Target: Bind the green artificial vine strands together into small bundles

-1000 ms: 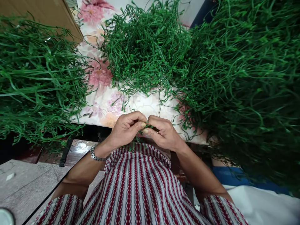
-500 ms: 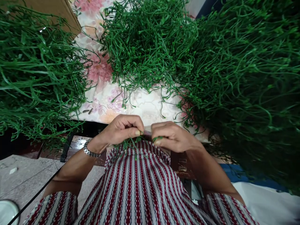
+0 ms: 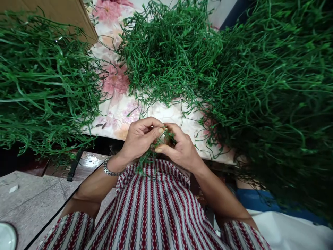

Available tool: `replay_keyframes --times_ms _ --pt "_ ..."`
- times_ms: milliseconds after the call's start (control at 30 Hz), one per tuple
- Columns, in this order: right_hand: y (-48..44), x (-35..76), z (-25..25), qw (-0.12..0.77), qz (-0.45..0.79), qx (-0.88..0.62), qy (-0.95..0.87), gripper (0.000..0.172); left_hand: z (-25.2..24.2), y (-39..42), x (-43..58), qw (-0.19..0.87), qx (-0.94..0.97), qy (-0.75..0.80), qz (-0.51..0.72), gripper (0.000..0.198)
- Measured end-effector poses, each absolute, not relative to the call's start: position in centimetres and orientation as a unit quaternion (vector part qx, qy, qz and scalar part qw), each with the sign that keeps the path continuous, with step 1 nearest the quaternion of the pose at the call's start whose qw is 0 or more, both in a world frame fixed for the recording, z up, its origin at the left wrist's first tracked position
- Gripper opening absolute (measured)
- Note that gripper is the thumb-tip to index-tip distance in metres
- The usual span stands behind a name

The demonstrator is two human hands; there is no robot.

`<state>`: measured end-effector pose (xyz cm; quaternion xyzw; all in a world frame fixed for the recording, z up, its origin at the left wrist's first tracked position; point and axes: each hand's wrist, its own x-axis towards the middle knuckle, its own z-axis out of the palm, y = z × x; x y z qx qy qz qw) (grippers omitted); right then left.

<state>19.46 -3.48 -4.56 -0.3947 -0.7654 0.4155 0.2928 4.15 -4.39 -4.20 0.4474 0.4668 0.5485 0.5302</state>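
My left hand (image 3: 140, 139) and my right hand (image 3: 179, 147) meet fingertip to fingertip just above my striped shirt, at the near edge of the flowered cloth (image 3: 119, 111). Both are closed in a pinch on a small bunch of thin green stems (image 3: 166, 136), whose ends hang down between the hands onto the shirt. A metal watch sits on my left wrist. A tangled heap of green stems (image 3: 169, 55) lies on the cloth straight ahead of my hands.
A bigger mass of green stems (image 3: 273, 97) fills the right side. Longer, straighter green stems (image 3: 44, 90) lie at the left, by a cardboard box (image 3: 52, 14). Grey floor (image 3: 31, 201) shows at lower left, white and blue fabric (image 3: 286, 229) at lower right.
My hands were joined, drew apart and down toward my shirt, then came back together a little higher over the cloth's edge, still pinching green stems.
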Motion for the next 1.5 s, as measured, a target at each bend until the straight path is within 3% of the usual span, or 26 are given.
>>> replay_keyframes --times_ms 67,200,300,533,600,733,900,967,1100,1267,1500 --pt "-3.8 19.2 -4.7 0.288 0.379 -0.398 -0.784 0.047 -4.1 -4.5 4.2 0.518 0.454 0.47 0.552 0.01" --pt "-4.1 18.9 -5.2 0.305 0.318 -0.385 -0.811 0.024 -4.2 -4.8 4.3 0.472 0.481 0.495 0.548 0.009" --pt "-4.1 18.8 -5.6 0.32 0.292 -0.378 -0.818 0.02 -4.5 -4.9 4.4 0.446 0.483 0.494 0.569 0.008" --pt "-4.4 18.7 -6.2 0.342 0.314 -0.35 -0.814 0.023 -4.2 -4.4 4.6 0.665 0.326 0.372 0.559 0.016" --pt "-4.3 18.6 -6.3 0.333 0.325 -0.327 -0.823 0.02 -4.0 -4.4 4.5 0.685 0.315 0.368 0.544 0.018" --pt "-3.6 18.8 -6.3 0.281 0.28 -0.277 -0.875 0.016 -4.3 -4.6 4.2 0.642 0.395 0.402 0.52 0.019" --pt "-3.3 19.3 -5.8 0.142 0.174 -0.214 -0.951 0.02 -4.6 -4.3 2.8 0.478 0.574 0.469 0.471 0.012" --pt "-3.5 19.5 -5.4 0.12 0.166 -0.204 -0.957 0.023 -4.3 -3.9 2.3 0.499 0.527 0.463 0.509 0.011" --pt "-3.5 20.3 -4.4 0.201 0.128 -0.282 -0.929 0.024 -3.4 -3.3 1.9 0.593 0.422 0.422 0.539 0.017" --pt "-2.6 21.3 -3.2 0.293 0.1 -0.352 -0.884 0.02 -3.4 -3.1 2.5 0.585 0.399 0.428 0.561 0.015" --pt "-2.8 19.7 -3.1 0.324 0.264 -0.388 -0.821 0.015 -3.5 -3.2 3.5 0.548 0.381 0.416 0.618 0.013"
